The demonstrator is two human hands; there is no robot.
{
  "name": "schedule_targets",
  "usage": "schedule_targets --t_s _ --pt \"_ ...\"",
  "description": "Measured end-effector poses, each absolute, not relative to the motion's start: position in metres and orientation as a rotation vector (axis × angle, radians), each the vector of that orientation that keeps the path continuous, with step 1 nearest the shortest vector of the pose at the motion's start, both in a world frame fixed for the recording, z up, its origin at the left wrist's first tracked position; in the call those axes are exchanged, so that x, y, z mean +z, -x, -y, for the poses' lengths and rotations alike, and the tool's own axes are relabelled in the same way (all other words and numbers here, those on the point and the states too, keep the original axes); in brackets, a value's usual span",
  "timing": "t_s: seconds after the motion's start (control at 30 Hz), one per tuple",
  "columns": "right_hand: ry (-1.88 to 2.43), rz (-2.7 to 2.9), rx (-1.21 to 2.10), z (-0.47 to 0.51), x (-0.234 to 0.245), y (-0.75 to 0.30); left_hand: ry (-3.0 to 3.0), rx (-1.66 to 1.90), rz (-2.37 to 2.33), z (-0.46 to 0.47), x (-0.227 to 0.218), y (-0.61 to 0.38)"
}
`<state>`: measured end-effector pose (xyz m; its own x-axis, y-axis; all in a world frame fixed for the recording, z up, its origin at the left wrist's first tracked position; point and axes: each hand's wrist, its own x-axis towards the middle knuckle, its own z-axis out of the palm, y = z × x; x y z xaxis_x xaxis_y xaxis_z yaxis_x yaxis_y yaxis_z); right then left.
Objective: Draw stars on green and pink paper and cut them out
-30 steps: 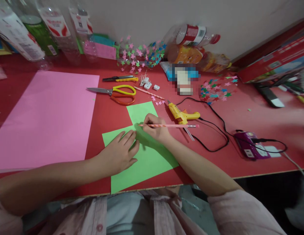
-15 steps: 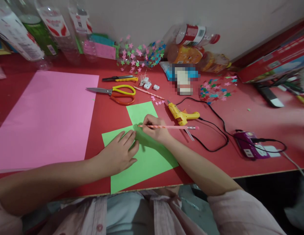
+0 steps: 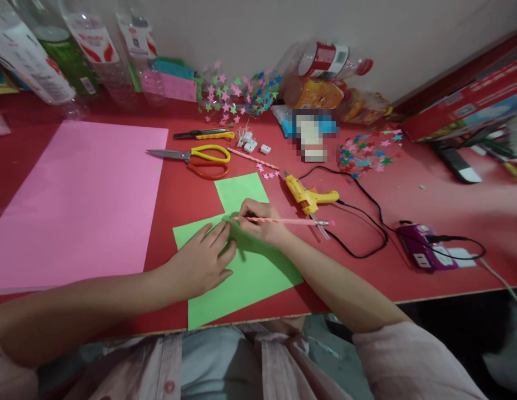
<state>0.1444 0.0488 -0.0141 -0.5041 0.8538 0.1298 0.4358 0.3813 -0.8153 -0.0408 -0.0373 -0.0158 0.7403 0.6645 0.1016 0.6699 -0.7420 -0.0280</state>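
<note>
**A:** Where are the hands?

**B:** The right hand (image 3: pixel 262 223) is clenched around a pink pencil (image 3: pixel 294 221). Its tip touches the green paper (image 3: pixel 252 278), and its shaft points right, crossing the tip of a yellow glue gun (image 3: pixel 309 194). The left hand (image 3: pixel 202 260) lies flat and released on the same paper, its fingertips just beside the pencil tip.

**A:** Any containers?

**B:** Upright plastic bottles (image 3: pixel 89 41) stand along the wall at far left. A red-labelled bottle (image 3: pixel 325 58) lies on its side near the paper stars (image 3: pixel 235 94). I cannot tell what the bottles contain.

A home craft desk — red tabletop (image 3: pixel 408 194) with scissors (image 3: pixel 195 156), glue gun (image 3: pixel 309 194), coloured paper stars (image 3: pixel 237 94), bottles — against a wall.
</note>
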Motion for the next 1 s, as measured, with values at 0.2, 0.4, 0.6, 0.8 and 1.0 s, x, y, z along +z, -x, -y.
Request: schedule_targets --t_s 0.2,0.4,0.6,0.8,1.0 --pt "1.114 1.993 1.103 -0.050 -0.011 -0.144 2.890 -0.136 1.122 0.037 -0.015 0.041" --pt "1.191 1.591 1.326 -0.063 -0.003 -0.149 2.883 -0.124 1.110 0.037 -0.012 0.044" --pt "1.203 1.756 1.358 -0.068 0.014 -0.157 2.863 -0.132 1.126 0.035 -0.008 0.046" --pt "1.129 1.946 1.323 -0.061 0.004 -0.162 2.897 -0.241 1.120 0.032 -0.016 0.045" --pt "1.115 1.896 1.214 -0.057 -0.011 -0.161 2.907 -0.216 1.103 0.031 -0.017 0.045"
